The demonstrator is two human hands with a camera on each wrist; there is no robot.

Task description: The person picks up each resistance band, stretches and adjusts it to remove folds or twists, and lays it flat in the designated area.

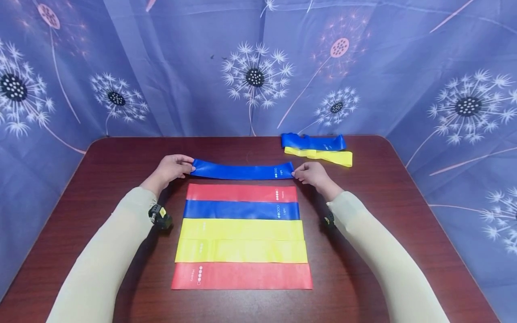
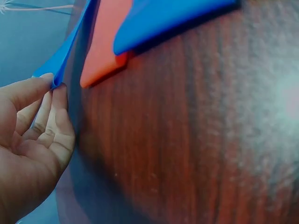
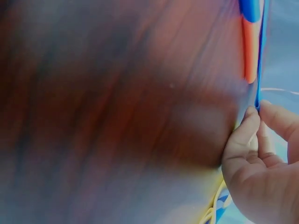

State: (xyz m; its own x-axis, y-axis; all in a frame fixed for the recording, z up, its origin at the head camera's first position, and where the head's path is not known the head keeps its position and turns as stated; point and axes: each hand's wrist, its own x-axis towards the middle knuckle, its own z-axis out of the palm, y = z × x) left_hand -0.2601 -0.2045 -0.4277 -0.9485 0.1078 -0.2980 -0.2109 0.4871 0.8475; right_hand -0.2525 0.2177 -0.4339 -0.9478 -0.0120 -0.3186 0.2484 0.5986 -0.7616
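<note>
Stretched between both hands is a blue resistance band marked "Light", bowing slightly along its middle. The left hand pinches its left end between thumb and fingertips; the left wrist view shows that blue end folded at the fingertips. At the opposite end, the right hand pinches the band, seen edge-on in the right wrist view. Just nearer than this band lies a column of flat bands: a red band, a blue band, a yellow band, another yellow band and a red "Heavy" band.
At the table's back right, a crumpled blue band lies behind a crumpled yellow band. The brown wooden table has rounded back corners. A blue curtain with dandelion prints hangs behind and beside it.
</note>
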